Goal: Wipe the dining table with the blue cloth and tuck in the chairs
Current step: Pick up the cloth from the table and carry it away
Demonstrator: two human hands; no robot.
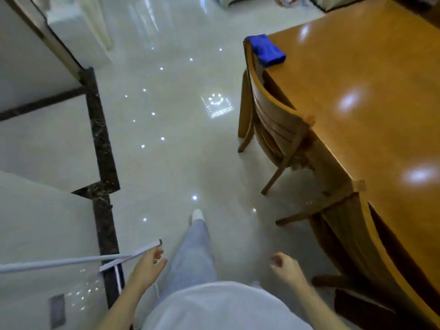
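1. Cloth [266, 50]: blue and bunched, lying at the far-left edge of the desk [369, 91]. One end overlaps the top rail of the far chair [269, 120]. Cannot tell whether that end rests on the rail or on the desk.
2. Desk: glossy orange-brown wood with bright light reflections on its top.
3. Far chair: wooden with a slatted back. It stands against the desk's left side, back rail touching or just beside the edge, rear legs out on the floor [178, 139].
4. Near chair [381, 246]: same make, at the desk's near-left side, with its curved top rail close along the edge.
5. Left hand [150, 263]: low beside the leg [192, 253], fingers loosely curled, nothing held.
6. Right hand [285, 265]: low, fingers loosely curled, nothing held, well apart from both chairs.
7. Both hands are well apart from the cloth.
8. A pale strap [71, 260] runs in from the left and ends just beside the left hand. Contact unclear.
9. Floor: pale glossy tile with a dark stone strip [102, 144] on the left. A white shoe [197, 214] is stepped forward.
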